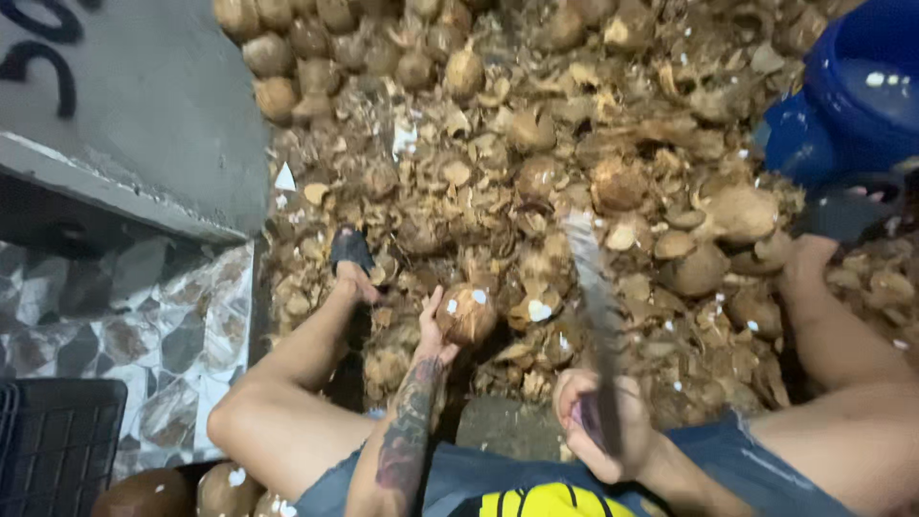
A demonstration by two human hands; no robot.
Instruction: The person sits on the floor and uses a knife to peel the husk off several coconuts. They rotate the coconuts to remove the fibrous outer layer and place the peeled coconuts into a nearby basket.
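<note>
Person's seated low, knees wide, looking down at a big heap of husk scraps [613, 144] covering the floor. Left hand [433, 330], w/ a tattooed forearm, is cupped round a coconut [467, 313], fingers wrapped on its left side, holding it just above the litter between the legs. Nut looks mostly stripped, brown and roundish, w/ a couple of white flecks on it.

Right hand [598, 436] is clenched tight round the handle of a long blade [592, 287], a machete by the look of it. Blade's blurred, raised, tip pointing away from the body, just to the right of the nut and not touching it.

So the step in hand, I'd say: a chop or trim on the held nut, mid-swing. Next move calls for the blade to land on the shell well clear of those left fingers, w/ the nut held steady. That's the risk spot, fingers sit close to the strike line.

Around: whole coconuts [287, 38] piled at top left, a blue barrel [852, 96] top right, a grey concrete block [144, 115] on the left over patterned floor tiles [144, 335], a dark crate [57, 440] bottom left. Left foot in a black sandal [350, 251] rests on the scraps.
</note>
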